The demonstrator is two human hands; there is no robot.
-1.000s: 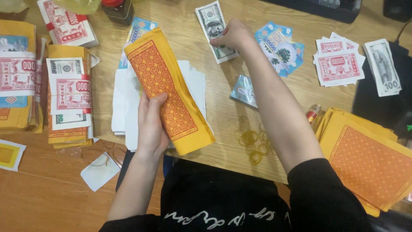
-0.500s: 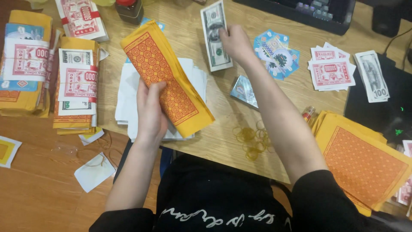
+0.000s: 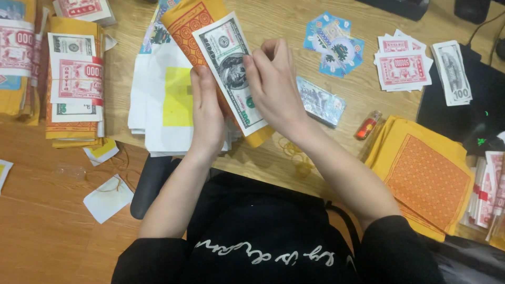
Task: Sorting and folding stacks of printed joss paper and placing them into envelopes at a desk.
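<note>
My desk [image 3: 368, 94] lay cluttered. At twelve o'clock my left hand [image 3: 206, 113] clamped the orange paper stack [image 3: 185, 23], thumb on top; my right hand [image 3: 271, 87] pinched the green banknote [image 3: 229, 63] flat onto it. Loose sheets could have fanned and slipped, I judged, wrists tilted inward.

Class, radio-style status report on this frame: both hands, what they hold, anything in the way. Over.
Left hand grips the orange-and-yellow paper stack. Right hand presses a green banknote-style sheet onto it. White sheets lie underneath; nothing blocks the hands.
</note>
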